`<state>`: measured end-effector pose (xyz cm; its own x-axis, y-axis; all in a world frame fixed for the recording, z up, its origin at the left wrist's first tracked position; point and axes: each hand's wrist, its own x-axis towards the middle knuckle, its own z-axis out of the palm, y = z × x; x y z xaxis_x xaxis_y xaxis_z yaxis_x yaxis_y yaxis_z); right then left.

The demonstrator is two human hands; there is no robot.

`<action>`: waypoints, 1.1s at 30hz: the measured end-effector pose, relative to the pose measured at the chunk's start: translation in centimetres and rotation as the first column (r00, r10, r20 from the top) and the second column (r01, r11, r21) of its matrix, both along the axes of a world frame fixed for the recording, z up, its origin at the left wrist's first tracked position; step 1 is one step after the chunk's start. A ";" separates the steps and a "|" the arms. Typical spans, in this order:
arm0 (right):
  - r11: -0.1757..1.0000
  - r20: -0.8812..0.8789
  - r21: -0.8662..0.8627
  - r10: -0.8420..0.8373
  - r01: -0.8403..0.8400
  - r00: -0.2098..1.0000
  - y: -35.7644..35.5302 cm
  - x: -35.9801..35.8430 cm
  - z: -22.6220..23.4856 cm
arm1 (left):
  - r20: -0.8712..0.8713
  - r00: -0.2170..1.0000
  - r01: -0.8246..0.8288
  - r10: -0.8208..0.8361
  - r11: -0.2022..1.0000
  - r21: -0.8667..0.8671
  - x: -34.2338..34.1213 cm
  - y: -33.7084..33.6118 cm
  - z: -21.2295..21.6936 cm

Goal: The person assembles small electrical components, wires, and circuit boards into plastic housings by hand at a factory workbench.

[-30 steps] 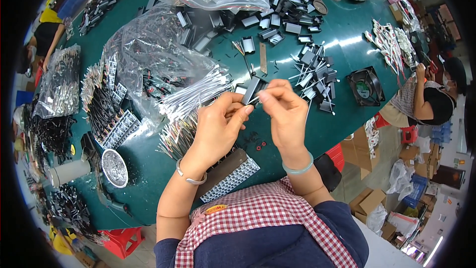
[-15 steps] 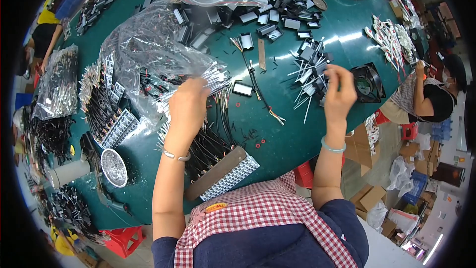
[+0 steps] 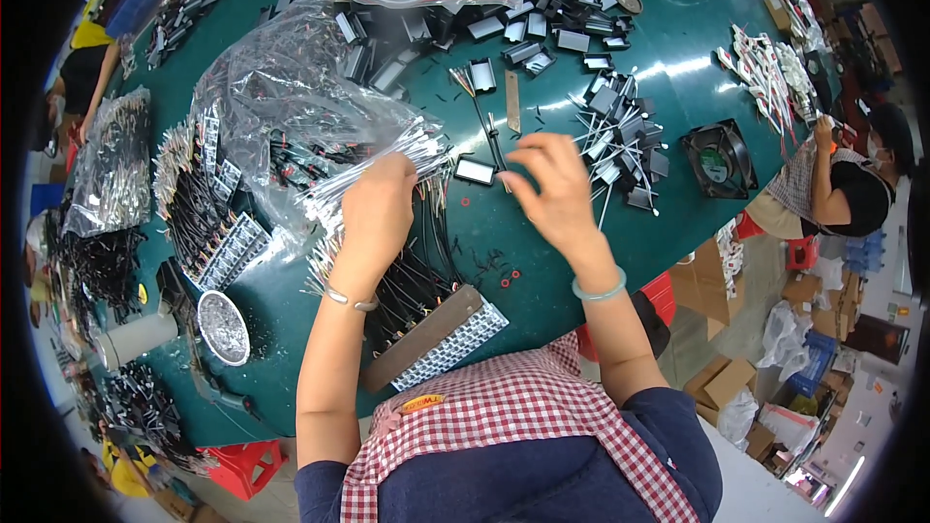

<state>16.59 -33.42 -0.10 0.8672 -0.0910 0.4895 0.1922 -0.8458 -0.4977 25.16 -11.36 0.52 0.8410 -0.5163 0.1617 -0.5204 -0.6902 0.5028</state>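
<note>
My left hand is closed, fingers curled down at the near side of a bundle of thin white strips like cable ties. What its fingertips hold, if anything, is hidden. My right hand hovers with thumb and fingers apart, nothing seen between them. Beneath it lies a black cable with bare coloured wire ends; the hand hides its lower part. Close to the thumb sits a small black case with a pale face. Another open black case stands farther back.
Cases with white strips lie piled at the right, near a black fan. A clear plastic bag spreads at the left. Wired cables lie under a brown bar near me. A white bowl stands at the left. A co-worker sits at the right.
My right hand has moved left from the pile of cases to above the black cable, its fingers spreading. My left hand has shifted slightly right and down.
</note>
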 end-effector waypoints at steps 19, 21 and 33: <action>0.421 -0.134 0.906 0.188 0.043 0.973 4.3 -1.3 3.6 | -0.447 0.884 -0.142 -0.137 0.833 -0.535 -2.3 0.3 7.2; 0.478 -0.091 0.878 0.181 -0.007 0.979 4.2 -1.3 3.8 | -0.392 0.907 -0.083 -0.152 0.849 -0.522 -2.8 -0.1 8.0; 0.507 -0.040 0.861 0.120 -0.026 0.992 4.3 -1.4 4.6 | -0.101 0.990 0.051 -0.102 0.908 -0.416 -3.9 -1.3 7.9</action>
<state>15.16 -29.08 4.54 0.9231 -0.3602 0.1344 0.1512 0.0188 -0.9883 21.21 -12.65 8.38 0.8279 -0.4886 0.2755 -0.4824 -0.3695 0.7942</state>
